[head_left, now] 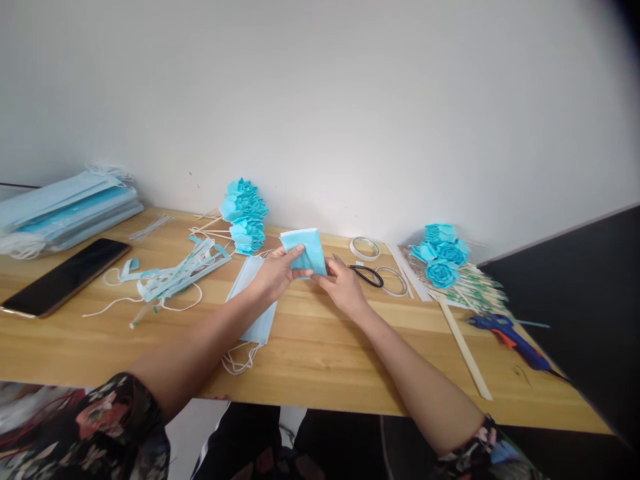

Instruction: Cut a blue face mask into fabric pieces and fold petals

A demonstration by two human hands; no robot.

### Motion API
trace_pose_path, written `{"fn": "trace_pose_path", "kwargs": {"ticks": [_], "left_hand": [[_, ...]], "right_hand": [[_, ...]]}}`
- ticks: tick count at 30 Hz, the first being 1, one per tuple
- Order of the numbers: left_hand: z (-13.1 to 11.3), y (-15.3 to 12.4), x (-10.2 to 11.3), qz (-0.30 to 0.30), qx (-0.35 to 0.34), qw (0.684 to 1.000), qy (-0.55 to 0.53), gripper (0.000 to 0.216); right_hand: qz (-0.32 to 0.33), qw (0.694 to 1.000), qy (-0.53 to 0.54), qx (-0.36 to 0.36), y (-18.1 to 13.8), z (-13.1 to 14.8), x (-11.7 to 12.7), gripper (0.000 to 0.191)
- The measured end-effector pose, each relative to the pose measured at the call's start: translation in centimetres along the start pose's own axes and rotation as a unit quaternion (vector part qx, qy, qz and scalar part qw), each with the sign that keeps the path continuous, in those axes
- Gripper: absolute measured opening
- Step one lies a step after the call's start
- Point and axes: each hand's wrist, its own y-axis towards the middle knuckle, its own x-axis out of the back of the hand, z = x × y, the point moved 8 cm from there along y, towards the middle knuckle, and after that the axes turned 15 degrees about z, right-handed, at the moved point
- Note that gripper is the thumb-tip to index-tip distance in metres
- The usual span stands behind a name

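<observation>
A folded piece of light blue mask fabric [313, 248] is held up above the middle of the table. My left hand [280, 270] grips its left side, thumb across the front and fingers behind. At the lower right corner my right hand [343, 287] pinches the same piece. Black-handled scissors [369, 275] show just beyond my right hand; their blades are partly hidden, and I cannot tell whether they touch the hand. Under my left forearm lies a flat blue face mask [260, 327] with white ear loops.
Blue fabric flowers on sticks [245, 213] stand at the back; more blue flowers [443, 257] lie right. Left are stacked masks [75, 207], a phone [65, 277] and mask scraps [175, 273]. Tape rolls [365, 249], a wooden strip [465, 350] and a glue gun [515, 341] lie right.
</observation>
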Motion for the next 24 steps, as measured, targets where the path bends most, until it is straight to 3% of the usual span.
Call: {"fn": "trace_pose_path", "kwargs": {"ticks": [10, 17, 24], "left_hand": [[0.2, -0.1, 1.0, -0.035, -0.011, 0.999, -0.002, 0.025], [0.2, -0.1, 0.8, -0.030, -0.005, 0.999, -0.018, 0.019], [0.1, -0.1, 0.9, -0.043, -0.004, 0.999, -0.026, 0.017]], "right_hand": [[0.048, 0.996, 0.073, 0.008, 0.1, 0.0, -0.7, 0.025], [-0.017, 1.000, -0.022, 0.001, -0.3, 0.3, 0.8, 0.031], [-0.021, 0.999, -0.048, 0.010, -0.4, 0.2, 1.0, 0.035]]}}
